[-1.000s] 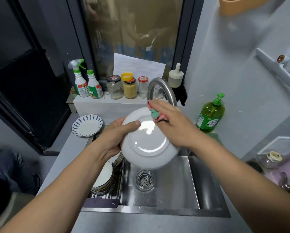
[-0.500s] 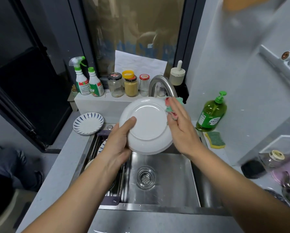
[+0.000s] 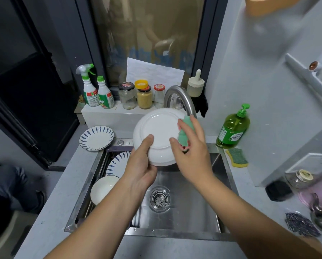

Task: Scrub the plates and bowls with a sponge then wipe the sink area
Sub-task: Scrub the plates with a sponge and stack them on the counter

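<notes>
while the left grip point(image 3: 141, 165) clasps the round white ceramic plate point(image 3: 157, 128) by its lower rim, thumb laid flat across the underside, the right grip point(image 3: 192, 152) pinches a green and pink sponge point(image 3: 184, 130) against the plate's right edge. the plate stands tilted nearly upright between the two grips, foot ring toward the camera, held over the stainless steel sink point(image 3: 186, 206). the right thumb lies on the underside just left of the sponge. straight below both grips lies the round metal drain strainer point(image 3: 159, 198). behind the right grip curves the brushed steel faucet point(image 3: 180, 98), its spout just above the sponge. below and left of the left grip, in the sink's left side, a blue-leaf patterned plate point(image 3: 117, 163) leans beside a plain white bowl point(image 3: 103, 189). farther left of the left grip, a second blue-leaf plate point(image 3: 96, 138) lies on the grey tabletop point(image 3: 59, 193). well to the right of the right grip, a green pump bottle of dish soap point(image 3: 233, 129) stands on the tabletop with a yellow and green scouring pad point(image 3: 237, 157) just in front of it.
</notes>
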